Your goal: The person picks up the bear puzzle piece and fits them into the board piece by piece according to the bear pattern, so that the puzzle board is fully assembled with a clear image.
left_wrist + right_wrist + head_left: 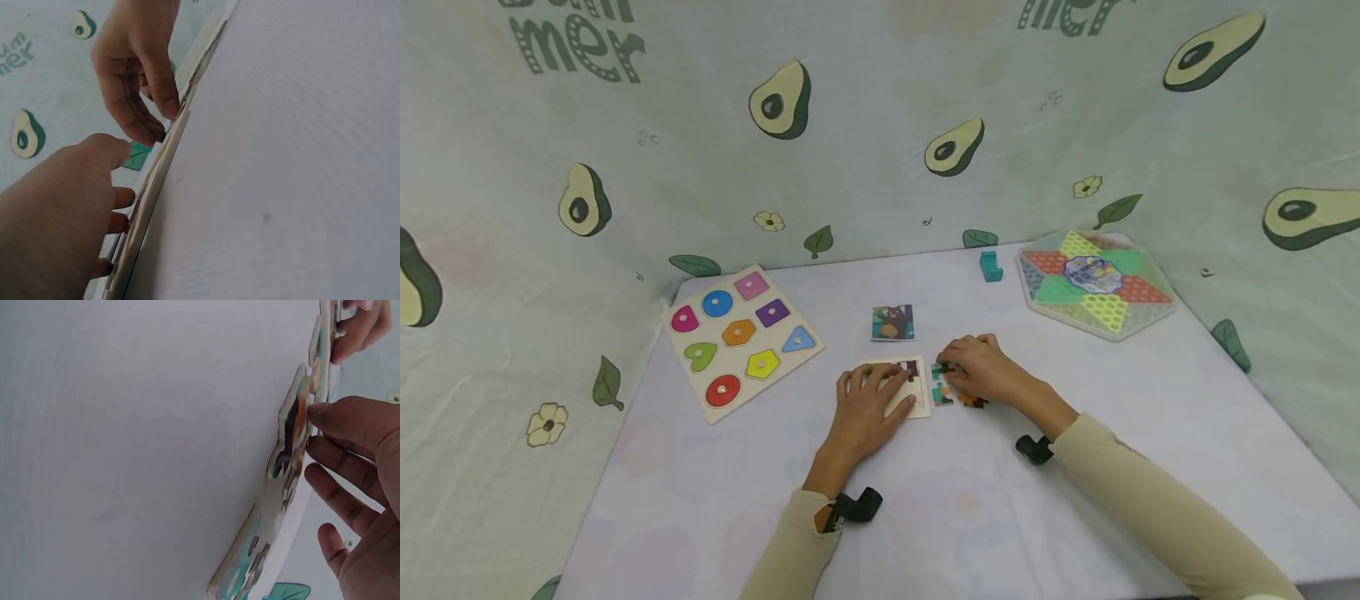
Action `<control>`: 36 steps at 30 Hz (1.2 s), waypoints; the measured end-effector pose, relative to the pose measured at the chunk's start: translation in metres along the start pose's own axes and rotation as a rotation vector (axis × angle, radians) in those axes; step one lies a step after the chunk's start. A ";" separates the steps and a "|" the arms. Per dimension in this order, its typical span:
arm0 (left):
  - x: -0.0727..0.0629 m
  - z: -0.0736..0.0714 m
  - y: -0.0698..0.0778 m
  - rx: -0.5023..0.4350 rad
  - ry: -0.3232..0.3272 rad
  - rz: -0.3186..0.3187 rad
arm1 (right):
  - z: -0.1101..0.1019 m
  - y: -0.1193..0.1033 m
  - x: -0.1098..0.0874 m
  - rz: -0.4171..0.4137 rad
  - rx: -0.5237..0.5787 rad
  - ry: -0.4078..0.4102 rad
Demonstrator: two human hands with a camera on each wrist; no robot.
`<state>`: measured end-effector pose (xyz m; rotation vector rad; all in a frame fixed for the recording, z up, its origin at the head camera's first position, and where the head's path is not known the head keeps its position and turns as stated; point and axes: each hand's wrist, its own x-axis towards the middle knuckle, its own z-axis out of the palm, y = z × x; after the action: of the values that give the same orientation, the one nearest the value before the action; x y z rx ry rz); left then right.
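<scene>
A small pale wooden jigsaw tray lies on the table, with a few dark pieces at its upper edge. My left hand rests on the tray with fingers spread, covering much of it. Just right of the tray are loose jigsaw pieces, teal, orange and brown. Over them, my right hand pinches a jigsaw piece between thumb and fingers, mostly hidden by the hand. More colourful pieces lie by the right fingertips in the right wrist view.
Behind the tray lies a square bear picture. At left is a wooden shape-peg board. A teal block and a hexagonal star-patterned game board stand at back right. An avocado-print cloth hangs behind the table.
</scene>
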<state>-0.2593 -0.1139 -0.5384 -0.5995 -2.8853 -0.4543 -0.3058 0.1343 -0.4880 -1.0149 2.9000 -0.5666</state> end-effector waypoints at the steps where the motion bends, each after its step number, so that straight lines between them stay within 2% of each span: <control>1: 0.001 -0.001 0.000 -0.010 0.014 -0.001 | 0.001 0.000 0.000 0.003 -0.008 -0.002; 5: 0.002 -0.009 -0.006 -0.062 0.060 -0.016 | 0.002 0.002 0.001 0.014 -0.022 0.010; 8: -0.001 -0.015 -0.018 -0.093 0.061 -0.041 | 0.003 0.004 0.002 0.012 -0.027 0.019; 12: -0.009 -0.020 -0.036 -0.104 0.008 -0.074 | 0.004 0.005 0.004 0.003 -0.045 0.013; 16: -0.014 -0.021 -0.047 -0.097 -0.055 -0.067 | 0.006 0.005 0.006 -0.009 -0.075 0.019; 20: -0.014 -0.022 -0.050 -0.084 -0.098 -0.059 | 0.006 0.007 0.006 -0.026 -0.099 0.054; 26: -0.012 -0.022 -0.052 -0.048 -0.151 -0.055 | 0.001 0.006 0.005 -0.040 -0.076 0.095; 36: -0.014 -0.024 -0.054 -0.061 -0.173 -0.055 | -0.006 -0.004 0.007 -0.072 -0.035 0.130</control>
<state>-0.2665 -0.1742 -0.5327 -0.5975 -3.0687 -0.5251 -0.3098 0.1290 -0.4801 -1.1321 3.0062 -0.6091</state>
